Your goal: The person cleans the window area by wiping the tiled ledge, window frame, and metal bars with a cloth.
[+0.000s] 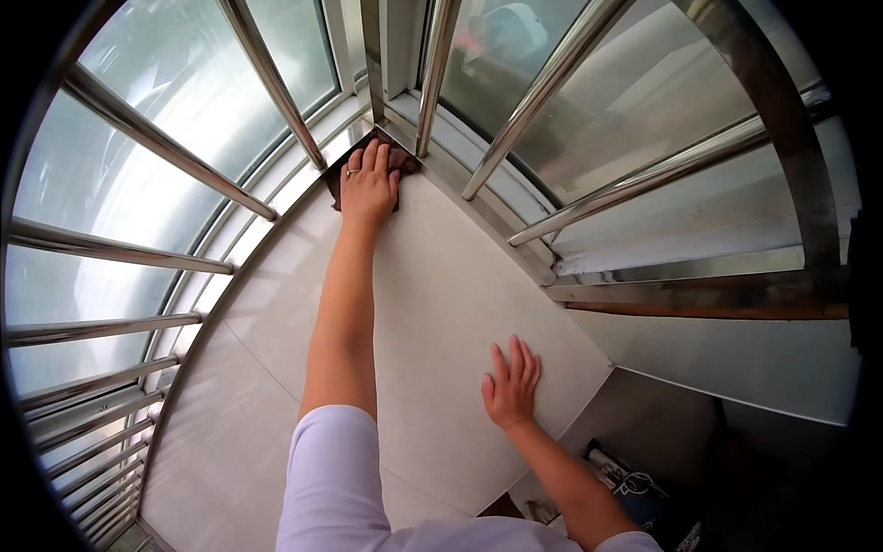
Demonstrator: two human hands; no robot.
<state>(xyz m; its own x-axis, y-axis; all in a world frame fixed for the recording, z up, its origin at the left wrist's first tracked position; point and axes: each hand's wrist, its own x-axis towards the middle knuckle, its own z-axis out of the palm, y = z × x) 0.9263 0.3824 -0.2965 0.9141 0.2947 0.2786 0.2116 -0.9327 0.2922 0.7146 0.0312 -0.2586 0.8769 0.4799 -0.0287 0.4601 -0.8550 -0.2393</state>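
In the far corner of a pale tiled ledge, my left hand presses down on a dark brown cloth. Its fingers point toward the corner, with a ring on one of them. The cloth is bunched beneath the palm and shows on both sides of the hand; the part under it is hidden. My right hand lies flat on the ledge near its right edge, fingers spread, holding nothing.
Shiny metal bars line the windows on the left, and more bars stand along the right. A metal rail runs at the right. Below the ledge's right edge, a dark blue item sits among shadowed objects.
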